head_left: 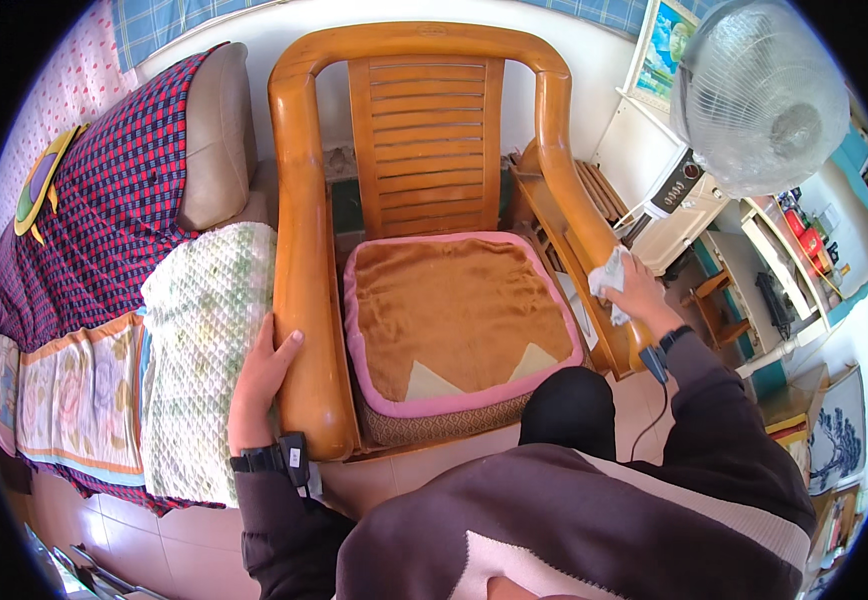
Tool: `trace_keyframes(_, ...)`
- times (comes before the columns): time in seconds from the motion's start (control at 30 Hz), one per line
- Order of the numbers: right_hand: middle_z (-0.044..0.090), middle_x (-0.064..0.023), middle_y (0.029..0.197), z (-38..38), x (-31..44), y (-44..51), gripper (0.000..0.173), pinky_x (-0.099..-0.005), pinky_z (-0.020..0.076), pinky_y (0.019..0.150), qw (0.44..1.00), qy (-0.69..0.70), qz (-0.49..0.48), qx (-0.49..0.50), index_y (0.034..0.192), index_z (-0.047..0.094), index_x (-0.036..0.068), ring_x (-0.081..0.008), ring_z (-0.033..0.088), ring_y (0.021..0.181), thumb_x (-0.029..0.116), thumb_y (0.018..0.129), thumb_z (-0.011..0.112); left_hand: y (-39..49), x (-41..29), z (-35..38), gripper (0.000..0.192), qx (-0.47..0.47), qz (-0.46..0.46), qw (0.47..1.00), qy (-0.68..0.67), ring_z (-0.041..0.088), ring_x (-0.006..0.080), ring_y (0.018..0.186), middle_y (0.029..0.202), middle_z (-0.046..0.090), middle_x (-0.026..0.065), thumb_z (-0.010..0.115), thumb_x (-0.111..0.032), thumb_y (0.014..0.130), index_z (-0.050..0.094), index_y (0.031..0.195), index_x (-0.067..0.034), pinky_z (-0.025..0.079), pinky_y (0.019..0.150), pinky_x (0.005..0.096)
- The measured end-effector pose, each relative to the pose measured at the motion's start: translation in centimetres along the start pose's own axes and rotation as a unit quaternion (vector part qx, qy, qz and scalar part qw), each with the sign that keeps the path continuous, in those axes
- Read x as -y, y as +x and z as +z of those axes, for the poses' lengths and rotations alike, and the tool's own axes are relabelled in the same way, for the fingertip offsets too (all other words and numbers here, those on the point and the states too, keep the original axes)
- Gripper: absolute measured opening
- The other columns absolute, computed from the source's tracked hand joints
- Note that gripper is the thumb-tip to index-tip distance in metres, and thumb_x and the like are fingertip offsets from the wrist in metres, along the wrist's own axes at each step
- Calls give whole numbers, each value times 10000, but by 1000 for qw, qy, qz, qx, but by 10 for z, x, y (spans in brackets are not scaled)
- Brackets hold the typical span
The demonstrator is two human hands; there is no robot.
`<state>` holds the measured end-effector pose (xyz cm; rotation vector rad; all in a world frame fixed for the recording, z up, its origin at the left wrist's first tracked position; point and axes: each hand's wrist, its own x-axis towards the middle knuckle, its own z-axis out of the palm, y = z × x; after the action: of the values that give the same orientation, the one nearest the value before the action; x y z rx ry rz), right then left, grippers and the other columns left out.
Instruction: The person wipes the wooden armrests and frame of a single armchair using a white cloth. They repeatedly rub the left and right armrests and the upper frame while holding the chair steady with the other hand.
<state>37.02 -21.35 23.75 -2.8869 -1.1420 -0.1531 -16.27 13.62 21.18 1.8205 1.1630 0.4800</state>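
Observation:
Before me stands a large wooden armchair (434, 39) with a slatted back. Its seat bears a brown plush cushion (456, 315) edged in pink, over a patterned base cushion (441, 421). My right hand (640, 292) grips a crumpled white cloth (611, 282) and presses it on the right armrest (580, 202), near its front end. On the outer side of the left armrest (300, 225) rests my left hand (261, 375), fingers and thumb spread, holding nothing. Both wrists wear black straps with small devices; a cable hangs from the right one.
To the left, a sofa (220, 142) is draped with a checked cloth (118, 157) and a quilted white-green cover (205, 360). At the right stand a plastic-wrapped fan (764, 97), a white cabinet (678, 225) and a framed picture (659, 56). Tiled floor (133, 536) shows at lower left.

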Motion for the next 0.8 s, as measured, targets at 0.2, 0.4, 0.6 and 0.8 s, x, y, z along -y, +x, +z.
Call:
trace_keyframes(0.2, 429, -230, 1492, 23, 25, 125, 902, -532, 397, 1097, 1000, 13, 1, 2, 1493, 333, 47, -446, 445, 1352, 490, 816, 733, 7, 8, -1, 801, 10, 13, 1000, -2, 465, 343, 1401, 1496, 460, 299, 640, -373, 964, 280, 1565, 15, 357, 1145, 378)
trace_keyframes(0.4, 401, -279, 1506, 43, 40, 242, 984, -507, 381, 1117, 997, 65, 47, 13, 1512, 289, -4, -456, 413, 1384, 563, 818, 697, 4, -1, -6, 818, 40, -4, 999, 11, 477, 324, 1387, 1484, 476, 291, 670, -289, 953, 236, 1585, -3, 360, 1136, 363)
trace_keyframes(0.6, 346, -334, 1520, 64, 49, 327, 1043, -519, 359, 1134, 989, 102, 69, -81, 1526, 227, -48, -481, 386, 1397, 596, 833, 667, 8, -1, -11, 861, 72, -23, 997, 21, 449, 310, 1414, 1504, 452, 292, 677, -265, 935, 189, 1595, -3, 349, 1141, 351)
trace_keyframes(0.8, 307, -330, 1541, 71, 47, 406, 1094, -509, 337, 1153, 949, 238, 66, -195, 1549, 142, -43, -492, 382, 1391, 618, 846, 658, 10, -5, -12, 860, 84, -11, 996, 20, 398, 307, 1444, 1528, 414, 292, 653, -224, 944, 150, 1586, 48, 313, 1162, 340)
